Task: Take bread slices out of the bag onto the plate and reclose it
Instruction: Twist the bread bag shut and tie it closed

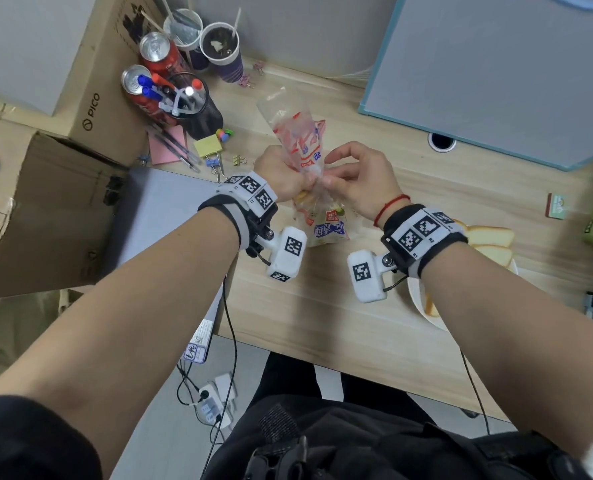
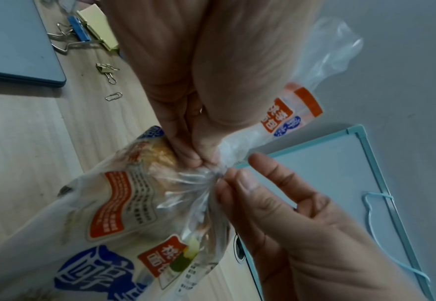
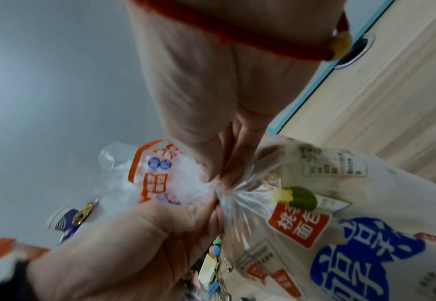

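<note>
A printed plastic bread bag (image 1: 328,226) stands on the wooden desk (image 1: 322,306), its neck twisted and its loose clear top (image 1: 295,133) sticking up. My left hand (image 1: 281,174) grips the twisted neck in a fist; in the left wrist view my left hand (image 2: 199,81) clamps the twist above the bag (image 2: 124,203). From the other side, thumb and fingertips of my right hand (image 1: 353,178) pinch that twist (image 3: 222,183). Bread slices (image 1: 489,237) lie on a white plate (image 1: 418,299) at the right, partly hidden by my right forearm.
A closed laptop (image 1: 163,216) lies left of the bag, cardboard boxes (image 1: 45,209) beyond it. At the back left are cans (image 1: 156,53), cups (image 1: 218,50), a pen holder (image 1: 191,105) and binder clips (image 1: 215,162). A blue-framed board (image 1: 495,81) leans at the back right.
</note>
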Demonstrator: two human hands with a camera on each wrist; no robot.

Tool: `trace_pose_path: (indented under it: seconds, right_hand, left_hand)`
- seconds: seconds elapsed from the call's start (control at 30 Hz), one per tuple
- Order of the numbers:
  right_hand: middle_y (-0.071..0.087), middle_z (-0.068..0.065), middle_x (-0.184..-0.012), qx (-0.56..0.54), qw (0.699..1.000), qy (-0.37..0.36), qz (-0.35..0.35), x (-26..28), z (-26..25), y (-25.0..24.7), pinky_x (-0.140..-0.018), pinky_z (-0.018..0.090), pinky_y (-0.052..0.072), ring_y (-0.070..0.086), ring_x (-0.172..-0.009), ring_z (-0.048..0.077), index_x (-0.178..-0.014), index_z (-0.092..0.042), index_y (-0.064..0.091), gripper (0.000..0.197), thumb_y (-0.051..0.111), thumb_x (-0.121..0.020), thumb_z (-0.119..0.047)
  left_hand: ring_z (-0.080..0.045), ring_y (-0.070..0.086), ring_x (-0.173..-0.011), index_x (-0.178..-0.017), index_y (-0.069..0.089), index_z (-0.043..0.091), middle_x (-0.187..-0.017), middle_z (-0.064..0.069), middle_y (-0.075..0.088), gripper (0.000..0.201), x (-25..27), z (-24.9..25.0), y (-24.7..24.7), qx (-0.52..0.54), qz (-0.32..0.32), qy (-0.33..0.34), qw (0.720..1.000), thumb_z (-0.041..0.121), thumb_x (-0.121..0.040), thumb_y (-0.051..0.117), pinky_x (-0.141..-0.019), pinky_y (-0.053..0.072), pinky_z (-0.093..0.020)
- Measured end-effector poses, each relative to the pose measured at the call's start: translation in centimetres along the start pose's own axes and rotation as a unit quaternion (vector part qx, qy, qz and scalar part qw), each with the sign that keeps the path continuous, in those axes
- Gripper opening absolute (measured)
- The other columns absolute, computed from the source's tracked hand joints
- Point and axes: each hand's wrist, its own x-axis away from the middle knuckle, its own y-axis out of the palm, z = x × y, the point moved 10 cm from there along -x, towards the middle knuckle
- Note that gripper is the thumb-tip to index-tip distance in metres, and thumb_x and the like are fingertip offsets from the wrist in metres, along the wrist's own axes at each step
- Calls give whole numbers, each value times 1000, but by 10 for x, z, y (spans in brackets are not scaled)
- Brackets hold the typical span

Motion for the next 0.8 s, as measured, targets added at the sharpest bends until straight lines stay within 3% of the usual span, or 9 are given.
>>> trace_pose_path:
  seconds: [0.07, 0.2, 0.37, 0.47, 0.53, 0.6, 0.67, 0.73, 0.8]
  right_hand:
    - [77, 10, -84, -29, 1000, 10, -6, -1, 4, -3, -78, 48, 61, 75, -80, 21, -95, -19, 61, 24, 73, -81, -3]
    - [76, 13, -81, -33, 999, 30, -10, -2, 9, -3, -78, 49, 61, 73, -75, 20, -90, -17, 60, 29, 79, -75, 0]
    - [75, -2, -72, 62, 998, 6, 7, -6, 1, -4, -78, 37, 61, 73, -72, 10, -91, -17, 64, 32, 86, -68, -11]
    - [74, -3, -71, 120, 992, -21, 31, -7, -9, -4, -76, 31, 60, 71, -70, 7, -90, -18, 62, 31, 85, -69, -14]
    - [73, -5, -70, 144, 987, -38, 54, -6, -13, -5, -74, 28, 58, 70, -69, 7, -89, -20, 59, 31, 83, -71, -15]
    - [72, -5, -69, 156, 984, -51, 71, -3, -13, -4, -71, 22, 54, 68, -68, 9, -91, -19, 56, 30, 80, -73, -15]
    - [71, -5, -69, 166, 981, -62, 75, -1, -13, -1, -65, 13, 48, 65, -67, 9, -92, -20, 53, 29, 76, -75, -14]
    - [70, -3, -73, 170, 980, -70, 77, 0, -14, 3, -61, 9, 44, 62, -67, 7, -92, -22, 49, 28, 70, -77, -10]
    - [69, -3, -75, 156, 980, -79, 96, -1, -20, 1, -64, 16, 49, 61, -68, 8, -93, -22, 48, 27, 66, -79, -7]
  left_hand:
    - [-22, 74, -98, -74, 70, 33, -100, -3, 79, 19, -3, -3, 3, 3, -4, 4, 1000, 26, -63, 84, -93, 60, -45]
    - [-22, 75, -96, -81, 74, 32, -97, -2, 80, 32, -8, -9, 11, 11, -21, 16, 1000, 39, -51, 82, -91, 61, -46]
    - [-21, 76, -95, -88, 79, 26, -94, 1, 81, 48, -16, -18, 14, 25, -31, -1, 999, 40, -43, 84, -90, 62, -45]
    - [-20, 77, -92, -79, 79, 30, -89, 1, 81, 39, -19, -22, 14, 31, -30, -25, 999, 34, -40, 85, -88, 63, -45]
    - [-24, 77, -92, -78, 78, 24, -88, -2, 81, 43, -18, -20, 11, 39, -24, -39, 998, 31, -36, 82, -88, 63, -46]
    - [-29, 77, -91, -82, 76, 17, -91, -8, 80, 37, -16, -17, 13, 70, -35, -48, 996, 16, -45, 82, -89, 62, -49]
    - [-28, 77, -88, -87, 73, 17, -94, -10, 77, 26, -13, -15, 16, 111, -43, -60, 991, -2, -70, 74, -90, 62, -48]
    - [-25, 77, -86, -89, 75, 19, -91, -7, 79, 24, -19, -17, 12, 98, -22, -56, 993, 3, -71, 73, -89, 63, -48]
    - [-27, 77, -87, -87, 77, 20, -88, -5, 80, 31, -22, -5, 1, 47, 6, -31, 998, 20, -57, 75, -88, 63, -46]
